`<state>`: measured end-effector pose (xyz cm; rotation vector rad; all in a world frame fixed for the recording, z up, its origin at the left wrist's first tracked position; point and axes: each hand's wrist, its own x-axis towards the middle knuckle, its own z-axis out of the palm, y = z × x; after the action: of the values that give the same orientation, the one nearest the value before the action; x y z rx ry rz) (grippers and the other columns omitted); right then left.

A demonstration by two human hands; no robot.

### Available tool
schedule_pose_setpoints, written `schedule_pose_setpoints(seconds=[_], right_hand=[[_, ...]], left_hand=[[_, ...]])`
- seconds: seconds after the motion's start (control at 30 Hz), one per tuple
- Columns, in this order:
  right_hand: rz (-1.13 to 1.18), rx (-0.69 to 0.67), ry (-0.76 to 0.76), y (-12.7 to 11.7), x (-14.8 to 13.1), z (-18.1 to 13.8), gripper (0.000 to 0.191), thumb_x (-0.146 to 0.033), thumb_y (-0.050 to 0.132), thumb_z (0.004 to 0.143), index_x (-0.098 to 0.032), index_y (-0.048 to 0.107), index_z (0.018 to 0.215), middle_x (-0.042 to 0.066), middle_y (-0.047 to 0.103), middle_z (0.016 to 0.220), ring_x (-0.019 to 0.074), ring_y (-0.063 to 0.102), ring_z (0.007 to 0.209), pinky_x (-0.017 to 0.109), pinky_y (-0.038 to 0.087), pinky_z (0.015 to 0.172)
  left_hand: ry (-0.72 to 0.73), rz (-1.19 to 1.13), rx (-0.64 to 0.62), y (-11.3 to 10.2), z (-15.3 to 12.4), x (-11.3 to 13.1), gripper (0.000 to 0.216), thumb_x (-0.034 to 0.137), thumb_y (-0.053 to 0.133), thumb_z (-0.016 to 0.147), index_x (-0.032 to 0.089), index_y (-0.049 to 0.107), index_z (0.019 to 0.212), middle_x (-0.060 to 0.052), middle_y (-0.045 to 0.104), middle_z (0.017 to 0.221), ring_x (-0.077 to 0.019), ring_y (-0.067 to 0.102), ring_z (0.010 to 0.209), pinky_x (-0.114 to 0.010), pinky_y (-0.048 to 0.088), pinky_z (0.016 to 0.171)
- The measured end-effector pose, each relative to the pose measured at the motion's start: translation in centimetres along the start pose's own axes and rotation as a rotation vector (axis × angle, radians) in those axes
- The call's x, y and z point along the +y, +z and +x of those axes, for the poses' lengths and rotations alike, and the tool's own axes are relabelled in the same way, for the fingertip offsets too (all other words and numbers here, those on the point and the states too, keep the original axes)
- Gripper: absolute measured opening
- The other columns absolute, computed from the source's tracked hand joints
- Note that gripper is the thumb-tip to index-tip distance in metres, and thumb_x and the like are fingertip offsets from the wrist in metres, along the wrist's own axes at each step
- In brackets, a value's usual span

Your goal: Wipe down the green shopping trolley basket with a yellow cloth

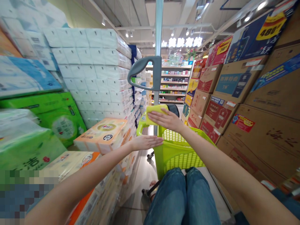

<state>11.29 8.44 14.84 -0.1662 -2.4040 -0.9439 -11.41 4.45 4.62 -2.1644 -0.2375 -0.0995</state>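
Observation:
My right hand presses a folded yellow cloth against the far rim of a lime-green shopping basket, close to its grey pole and handle. The fingers lie flat on the cloth. My left hand is stretched out flat and open, held just left of the basket's near rim and holding nothing. My knees in blue jeans are directly behind the basket.
White and green tissue packs are stacked high on the left, with orange-and-white packs lower down. Cardboard cartons wall the right side. A narrow aisle floor leads toward far shelves.

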Motion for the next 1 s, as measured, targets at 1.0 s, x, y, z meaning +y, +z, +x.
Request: schedule_pose_setpoints(seconds=[1.0], right_hand=[[-0.144,0.166,0.003,3.8,-2.9,-1.3,0.052,-0.010,0.041,0.098,-0.018,0.035,0.149,0.002,0.045,0.148,0.0123,0.034,0.142,0.031,0.031,0.119]], left_hand=[[-0.012,-0.177,-0.290,-0.7,0.4,-0.2,0.059,0.004,0.024,0.097,0.021,0.023,0.153,0.001,0.021,0.160,-0.0081,0.014,0.147,-0.024,0.021,0.123]])
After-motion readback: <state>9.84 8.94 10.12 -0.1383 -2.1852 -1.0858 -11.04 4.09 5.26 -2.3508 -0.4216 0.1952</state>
